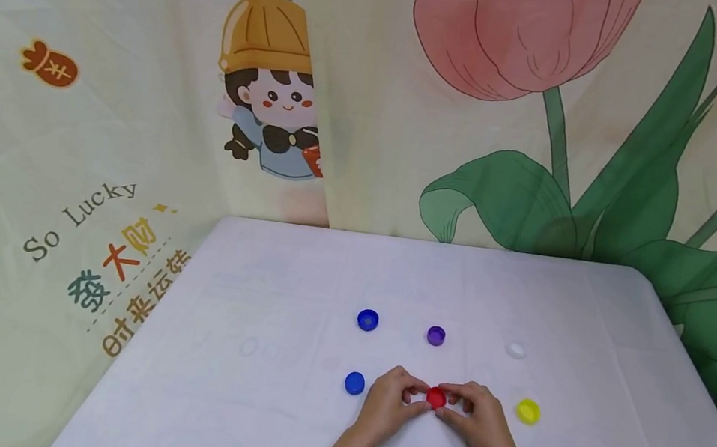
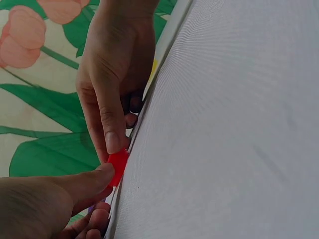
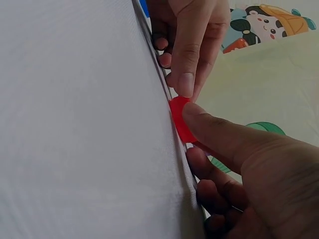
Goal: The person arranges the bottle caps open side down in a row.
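A red bottle cap [image 1: 436,398] is at the near middle of the white table, between the two hands. From its left side, the left hand [image 1: 390,405] pinches it with thumb and forefinger. The right hand [image 1: 480,422] pinches the same cap from the right. In the left wrist view the red cap [image 2: 117,169] appears edge-on, close over the tabletop, with both thumbs against its near side. The right wrist view shows the red cap [image 3: 182,119] between the thumbs too; the forefingers behind it are partly hidden.
Around the hands lie a solid blue cap [image 1: 354,383] at left and a yellow cap [image 1: 528,411] at right. Farther back, a blue cap [image 1: 368,320], a purple cap [image 1: 435,335] and a whitish cap [image 1: 516,349] form a row. A printed cloth [image 1: 374,105] hangs behind the table [image 1: 239,404].
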Demonstrator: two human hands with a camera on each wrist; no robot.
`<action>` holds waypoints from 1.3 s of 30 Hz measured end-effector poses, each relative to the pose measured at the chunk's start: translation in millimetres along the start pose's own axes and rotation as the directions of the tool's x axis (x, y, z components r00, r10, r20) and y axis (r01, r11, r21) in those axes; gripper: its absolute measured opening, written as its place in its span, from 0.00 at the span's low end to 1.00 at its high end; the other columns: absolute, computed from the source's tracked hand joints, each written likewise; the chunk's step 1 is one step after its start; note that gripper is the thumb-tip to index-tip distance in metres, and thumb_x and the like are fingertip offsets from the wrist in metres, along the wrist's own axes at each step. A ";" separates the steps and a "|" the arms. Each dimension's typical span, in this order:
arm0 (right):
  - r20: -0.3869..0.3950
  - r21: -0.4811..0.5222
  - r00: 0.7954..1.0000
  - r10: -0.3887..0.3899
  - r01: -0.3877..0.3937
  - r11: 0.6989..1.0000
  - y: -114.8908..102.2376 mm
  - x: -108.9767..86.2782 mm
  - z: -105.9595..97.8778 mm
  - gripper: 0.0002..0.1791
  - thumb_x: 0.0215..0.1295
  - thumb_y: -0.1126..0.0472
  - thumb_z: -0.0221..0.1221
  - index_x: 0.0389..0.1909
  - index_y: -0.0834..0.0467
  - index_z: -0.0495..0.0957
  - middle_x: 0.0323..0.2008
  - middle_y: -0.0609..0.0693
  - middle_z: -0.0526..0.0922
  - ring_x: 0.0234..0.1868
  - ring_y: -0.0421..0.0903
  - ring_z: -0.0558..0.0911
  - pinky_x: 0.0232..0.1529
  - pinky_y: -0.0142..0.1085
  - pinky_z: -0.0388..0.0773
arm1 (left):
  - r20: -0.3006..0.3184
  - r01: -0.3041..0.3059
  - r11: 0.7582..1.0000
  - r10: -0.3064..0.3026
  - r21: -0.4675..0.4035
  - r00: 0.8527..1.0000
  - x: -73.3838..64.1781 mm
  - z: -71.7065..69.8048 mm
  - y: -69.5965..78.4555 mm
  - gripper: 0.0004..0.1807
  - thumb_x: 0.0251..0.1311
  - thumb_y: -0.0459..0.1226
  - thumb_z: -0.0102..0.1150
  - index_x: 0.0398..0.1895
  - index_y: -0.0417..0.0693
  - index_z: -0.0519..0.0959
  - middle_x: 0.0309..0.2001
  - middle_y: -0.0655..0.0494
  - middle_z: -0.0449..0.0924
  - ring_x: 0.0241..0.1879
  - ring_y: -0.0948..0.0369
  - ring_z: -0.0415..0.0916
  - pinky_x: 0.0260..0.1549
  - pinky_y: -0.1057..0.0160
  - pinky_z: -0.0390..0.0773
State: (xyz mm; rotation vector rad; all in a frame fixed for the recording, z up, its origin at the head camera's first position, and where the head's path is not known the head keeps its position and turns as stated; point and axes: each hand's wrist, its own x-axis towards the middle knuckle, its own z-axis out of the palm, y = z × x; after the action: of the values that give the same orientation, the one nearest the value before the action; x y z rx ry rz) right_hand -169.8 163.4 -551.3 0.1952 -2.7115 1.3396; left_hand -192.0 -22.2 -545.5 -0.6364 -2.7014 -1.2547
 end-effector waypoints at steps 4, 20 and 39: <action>0.006 0.034 1.000 0.011 -0.012 0.999 -1.6 0.1 -1.6 0.18 0.44 0.56 0.71 0.40 0.49 0.83 0.25 0.38 0.74 0.28 0.39 0.69 0.30 0.31 0.66 | -0.004 -0.007 1.000 0.007 -0.022 1.000 0.7 -0.9 -0.2 0.11 0.44 0.40 0.71 0.33 0.50 0.85 0.25 0.63 0.70 0.23 0.71 0.65 0.23 0.74 0.65; -0.114 0.018 0.989 -0.099 0.101 0.995 -57.3 0.7 -44.1 0.19 0.44 0.50 0.70 0.41 0.45 0.83 0.28 0.37 0.78 0.32 0.41 0.70 0.30 0.34 0.69 | -0.114 -0.157 0.959 0.133 -0.237 0.985 8.0 -40.1 39.5 0.14 0.51 0.46 0.65 0.40 0.51 0.83 0.27 0.56 0.75 0.24 0.70 0.70 0.24 0.66 0.76; -0.255 -0.023 0.929 -0.269 0.272 0.962 -98.3 -9.8 -61.3 0.22 0.43 0.58 0.72 0.43 0.43 0.82 0.29 0.37 0.77 0.34 0.37 0.69 0.31 0.31 0.70 | 0.035 0.108 0.839 -0.106 -0.533 0.994 5.0 -71.1 72.8 0.13 0.54 0.44 0.64 0.41 0.51 0.84 0.29 0.58 0.78 0.26 0.64 0.73 0.27 0.68 0.73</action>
State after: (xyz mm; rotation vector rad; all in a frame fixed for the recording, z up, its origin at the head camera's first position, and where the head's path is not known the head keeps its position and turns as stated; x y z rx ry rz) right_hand -141.4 153.6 -438.9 0.3568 -2.3617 1.2102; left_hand -172.8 -32.0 -445.9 -0.5300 -2.4024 -2.0697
